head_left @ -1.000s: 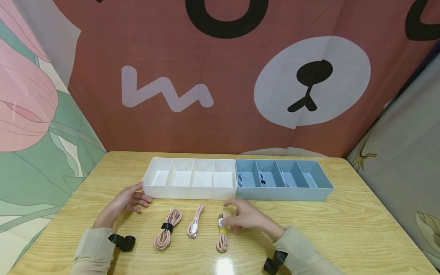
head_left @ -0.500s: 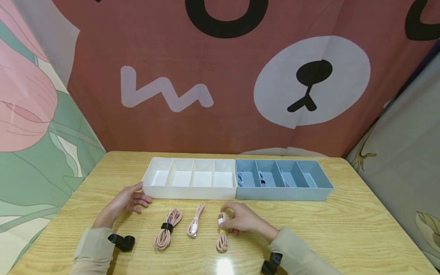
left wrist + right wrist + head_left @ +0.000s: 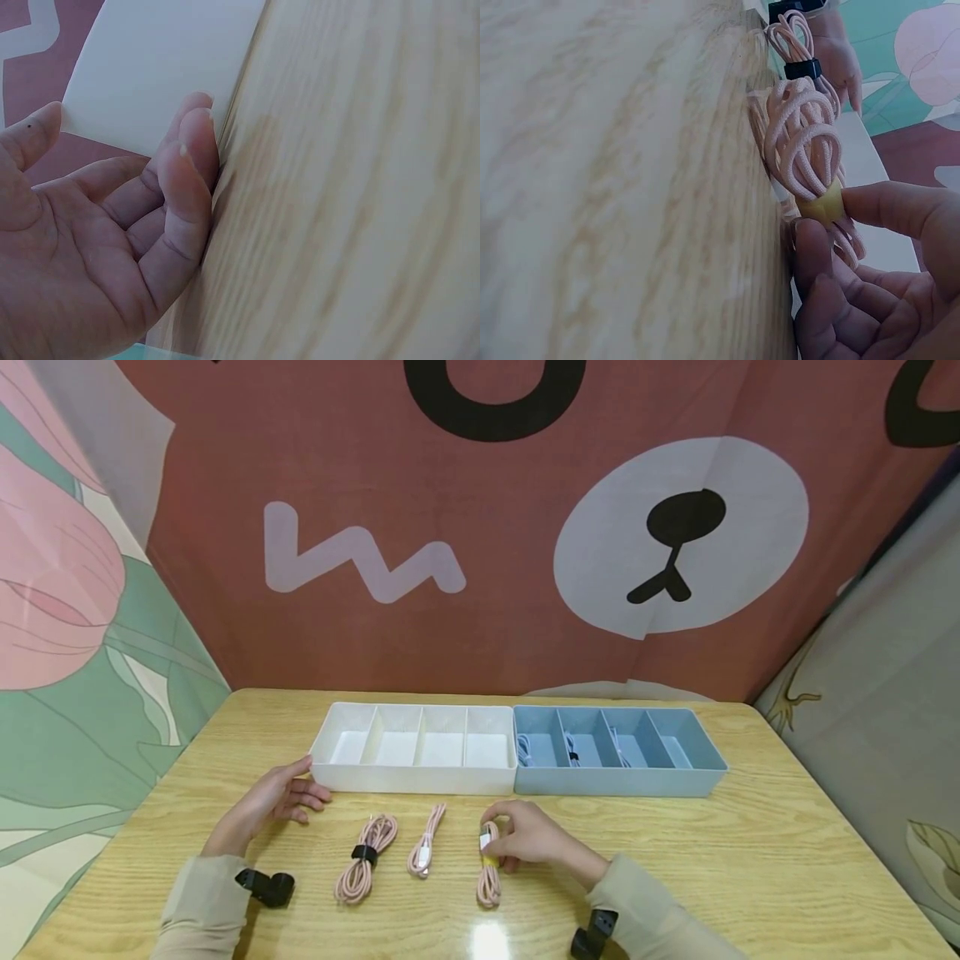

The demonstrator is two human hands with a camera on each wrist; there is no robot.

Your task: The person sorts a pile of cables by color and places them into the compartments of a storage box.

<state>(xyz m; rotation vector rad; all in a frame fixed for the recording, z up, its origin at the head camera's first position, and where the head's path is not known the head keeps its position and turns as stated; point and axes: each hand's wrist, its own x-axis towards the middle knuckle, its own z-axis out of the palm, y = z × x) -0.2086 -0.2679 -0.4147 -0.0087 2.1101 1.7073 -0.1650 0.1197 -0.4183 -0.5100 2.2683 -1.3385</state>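
My right hand pinches a coiled pink charging cable at its yellow strap, between thumb and fingers, low over the table. Its white and metal plug shows just beside the thumb in the head view. My left hand rests at the left end of the white divided box, thumb at the rim and the other fingers loosely bent by the lower wall. Two more pink cables lie between the hands: a thick coil with a black strap and a smaller coil with a white plug.
A blue divided box stands end to end with the white one. Three of its compartments hold blue cables, such as the one at the left. The wooden table reaches back to a printed cloth.
My right thumb and fingers have closed on the yellow-strapped cable, and the cable has shifted slightly to the right. The left hand stays at the white box.
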